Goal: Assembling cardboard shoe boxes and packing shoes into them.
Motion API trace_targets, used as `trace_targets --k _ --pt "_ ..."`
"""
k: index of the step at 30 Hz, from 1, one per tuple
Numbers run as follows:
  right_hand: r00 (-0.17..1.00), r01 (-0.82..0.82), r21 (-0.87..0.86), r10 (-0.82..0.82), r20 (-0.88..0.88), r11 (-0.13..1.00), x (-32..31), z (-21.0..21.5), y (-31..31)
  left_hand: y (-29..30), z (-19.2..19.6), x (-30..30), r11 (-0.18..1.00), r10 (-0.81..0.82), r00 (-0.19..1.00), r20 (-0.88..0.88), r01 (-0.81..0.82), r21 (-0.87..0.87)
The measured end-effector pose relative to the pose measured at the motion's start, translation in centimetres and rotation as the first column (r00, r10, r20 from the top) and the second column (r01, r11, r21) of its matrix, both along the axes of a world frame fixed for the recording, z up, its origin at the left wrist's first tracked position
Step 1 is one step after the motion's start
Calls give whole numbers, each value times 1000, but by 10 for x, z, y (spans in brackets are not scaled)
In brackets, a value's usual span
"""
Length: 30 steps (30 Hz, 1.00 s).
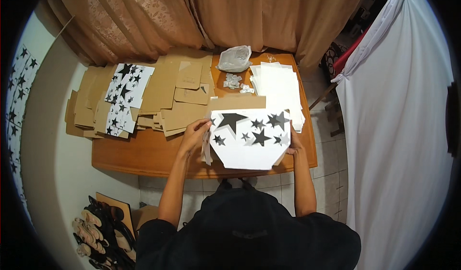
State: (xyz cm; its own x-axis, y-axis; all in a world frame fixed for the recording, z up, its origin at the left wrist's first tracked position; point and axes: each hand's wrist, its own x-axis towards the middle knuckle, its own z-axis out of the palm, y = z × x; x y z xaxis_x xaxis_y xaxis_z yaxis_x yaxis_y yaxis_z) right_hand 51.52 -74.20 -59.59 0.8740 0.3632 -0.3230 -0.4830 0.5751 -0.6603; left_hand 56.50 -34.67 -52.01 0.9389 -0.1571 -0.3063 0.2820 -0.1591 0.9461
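Observation:
Over the table's near edge I hold a white cardboard piece printed with black and grey stars, its two near corners cut at a slant. My left hand grips its left edge, where a narrow strip or flap hangs down. On the opposite edge, my right hand is closed with its fingers partly behind the piece. Just beyond it lies a brown cardboard piece, partly covered. Whether the two are joined, I cannot tell.
Brown cardboard pieces are piled on the table's left, with star-printed pieces on top. Toward the back are a clear plastic bag and small packets. White sheets lie at right. Shoes stand lower left; a white cloth hangs right.

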Motion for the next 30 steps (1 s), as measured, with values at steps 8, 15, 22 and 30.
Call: trace_targets --k 8,15,22,30 --pt "995 -27 -98 18 -95 995 14 10 43 -31 -78 -33 966 -224 975 0 222 -135" --pt "984 -169 -247 151 -90 954 1 29 45 -62 -33 -77 629 -662 663 350 237 741" --pt "963 -135 11 129 235 991 8 59 55 -75 8 -61 845 -435 623 651 33 533" --pt "776 121 -726 392 495 677 -15 77 79 -60 64 -16 956 203 862 464 -277 96"
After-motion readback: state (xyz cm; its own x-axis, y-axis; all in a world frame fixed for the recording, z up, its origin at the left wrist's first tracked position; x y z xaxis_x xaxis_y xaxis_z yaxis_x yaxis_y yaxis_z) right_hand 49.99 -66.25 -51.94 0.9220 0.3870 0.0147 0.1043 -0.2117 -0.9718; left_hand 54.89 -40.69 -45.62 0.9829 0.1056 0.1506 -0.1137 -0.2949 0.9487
